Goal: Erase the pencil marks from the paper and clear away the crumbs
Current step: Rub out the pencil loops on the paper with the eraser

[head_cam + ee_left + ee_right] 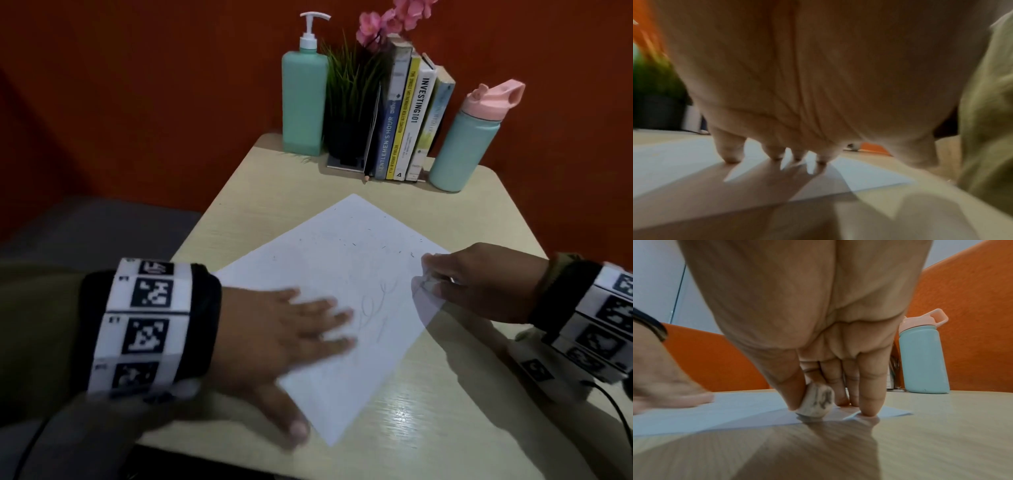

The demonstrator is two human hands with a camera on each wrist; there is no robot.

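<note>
white paper (339, 284) with faint pencil marks (373, 308), left hand (274, 329) fingers flat, right hand (479, 281) fingers pinching smudged eraser (817, 402)

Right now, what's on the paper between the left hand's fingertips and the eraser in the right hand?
Head view: only the paper with faint pencil marks, between the left hand and the eraser pinched by the right hand. Crumbs lie farther back.

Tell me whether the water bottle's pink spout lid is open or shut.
Open: on the teal water bottle the pink spout lid is flipped up, opening showing in the head view.
</note>
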